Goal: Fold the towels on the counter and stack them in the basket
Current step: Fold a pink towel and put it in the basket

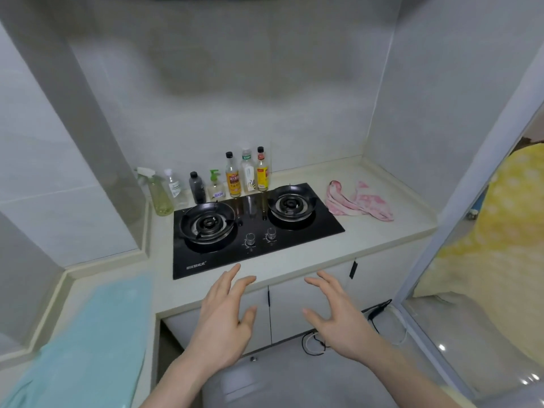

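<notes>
Pink towel (357, 203), crumpled, lies on the pale bench (382, 231) well beyond the right hand (338, 322) and to its right, just beside the black hob (253, 231); a blue towel (88, 334) lies spread flat on the lower bench run to the left of the left hand (223, 316). Both hands hover apart over the bench's front edge, fingers spread and relaxed, holding nothing and touching nothing. No basket shows anywhere in view, and neither towel appears folded, so the task looks to be at its start. Risks from here are judgement only: the pink towel sits close to the right burner (290, 204), and dragging it across the hob instead of lifting it could snag it on the pan support or brush the knobs (260, 237); whether the burners are hot cannot be told. A sweeping reach toward the back could also topple the bottles (247, 175) lined up behind the hob, ahead of the left hand. Small white lettering sits at the hob's near left corner, too blurred to read. The bottles carry orange, yellow and white labels, and a pump bottle (215, 187) has a small blue-and-white sticker, but none of the print is legible. A yellow spotted cloth (500, 231) hangs far to the right.
</notes>
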Action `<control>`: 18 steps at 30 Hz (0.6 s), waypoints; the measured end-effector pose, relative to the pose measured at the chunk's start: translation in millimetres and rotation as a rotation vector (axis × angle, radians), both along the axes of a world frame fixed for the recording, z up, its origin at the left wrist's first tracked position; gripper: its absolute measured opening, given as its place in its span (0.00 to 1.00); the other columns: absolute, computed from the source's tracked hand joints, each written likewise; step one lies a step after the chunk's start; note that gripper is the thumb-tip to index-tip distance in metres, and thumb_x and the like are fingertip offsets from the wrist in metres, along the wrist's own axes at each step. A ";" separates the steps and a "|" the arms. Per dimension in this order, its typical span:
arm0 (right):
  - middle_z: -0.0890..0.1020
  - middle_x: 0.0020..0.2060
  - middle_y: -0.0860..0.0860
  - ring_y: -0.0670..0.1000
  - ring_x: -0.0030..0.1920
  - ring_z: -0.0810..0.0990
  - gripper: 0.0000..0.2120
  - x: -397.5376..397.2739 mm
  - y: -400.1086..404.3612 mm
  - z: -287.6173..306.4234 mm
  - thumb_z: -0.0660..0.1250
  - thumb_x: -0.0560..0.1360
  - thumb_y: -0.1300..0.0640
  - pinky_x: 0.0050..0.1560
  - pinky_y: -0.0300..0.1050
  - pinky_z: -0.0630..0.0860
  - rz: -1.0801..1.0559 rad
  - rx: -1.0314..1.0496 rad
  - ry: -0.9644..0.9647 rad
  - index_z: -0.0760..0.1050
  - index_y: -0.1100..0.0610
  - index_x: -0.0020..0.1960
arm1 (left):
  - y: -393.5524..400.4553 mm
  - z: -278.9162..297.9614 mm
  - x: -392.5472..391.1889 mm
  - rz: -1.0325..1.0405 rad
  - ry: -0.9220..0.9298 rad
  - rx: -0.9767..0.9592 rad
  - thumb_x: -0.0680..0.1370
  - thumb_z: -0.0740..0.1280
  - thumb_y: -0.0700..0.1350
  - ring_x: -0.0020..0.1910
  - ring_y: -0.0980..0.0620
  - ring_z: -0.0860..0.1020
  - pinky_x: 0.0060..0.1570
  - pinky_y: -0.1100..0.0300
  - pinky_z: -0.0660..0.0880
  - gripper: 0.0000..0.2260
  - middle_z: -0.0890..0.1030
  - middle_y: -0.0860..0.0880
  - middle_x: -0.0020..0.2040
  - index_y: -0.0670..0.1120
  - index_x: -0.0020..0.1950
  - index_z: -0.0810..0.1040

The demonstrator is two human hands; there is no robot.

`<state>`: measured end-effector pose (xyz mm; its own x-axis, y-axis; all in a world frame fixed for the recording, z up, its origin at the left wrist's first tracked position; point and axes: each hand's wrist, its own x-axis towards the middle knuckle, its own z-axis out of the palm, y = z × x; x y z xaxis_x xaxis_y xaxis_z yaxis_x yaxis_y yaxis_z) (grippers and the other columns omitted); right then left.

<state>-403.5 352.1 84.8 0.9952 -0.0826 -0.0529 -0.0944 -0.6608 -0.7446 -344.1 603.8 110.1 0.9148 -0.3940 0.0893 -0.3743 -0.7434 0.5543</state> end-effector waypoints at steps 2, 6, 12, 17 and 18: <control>0.54 0.75 0.32 0.36 0.74 0.58 0.25 16.8 -24.6 2.0 0.67 0.80 0.48 0.69 0.35 0.56 0.005 -0.016 0.000 0.64 0.40 0.74 | -24.1 -1.7 12.1 -0.002 0.004 -0.007 0.82 0.65 0.50 0.80 0.55 0.51 0.78 0.59 0.51 0.23 0.52 0.60 0.82 0.60 0.76 0.65; 0.54 0.74 0.30 0.33 0.72 0.59 0.25 48.3 -65.1 1.0 0.67 0.80 0.49 0.67 0.34 0.58 -0.014 0.004 -0.009 0.64 0.38 0.74 | -62.0 -8.0 43.0 -0.016 0.025 0.003 0.82 0.65 0.51 0.80 0.55 0.52 0.78 0.58 0.51 0.23 0.52 0.60 0.81 0.60 0.76 0.65; 0.53 0.75 0.30 0.28 0.69 0.60 0.24 98.2 -115.0 -13.1 0.67 0.80 0.46 0.67 0.35 0.60 -0.057 0.036 0.039 0.63 0.37 0.73 | -104.2 -22.2 111.1 -0.028 0.054 0.046 0.81 0.66 0.51 0.81 0.55 0.53 0.79 0.57 0.53 0.23 0.53 0.59 0.82 0.60 0.76 0.65; 0.55 0.74 0.30 0.33 0.68 0.65 0.23 137.7 -155.6 -21.2 0.67 0.79 0.44 0.65 0.36 0.64 -0.130 0.024 0.060 0.64 0.34 0.71 | -146.0 -35.1 173.1 -0.093 0.086 0.065 0.82 0.65 0.52 0.80 0.54 0.53 0.79 0.56 0.51 0.23 0.54 0.58 0.82 0.59 0.77 0.65; 0.55 0.74 0.29 0.35 0.68 0.67 0.23 143.3 -163.6 -22.3 0.67 0.78 0.44 0.64 0.37 0.65 -0.144 0.019 0.061 0.64 0.34 0.71 | -154.5 -37.1 184.0 -0.111 0.101 0.061 0.82 0.64 0.52 0.80 0.54 0.53 0.79 0.56 0.51 0.23 0.53 0.58 0.82 0.59 0.77 0.64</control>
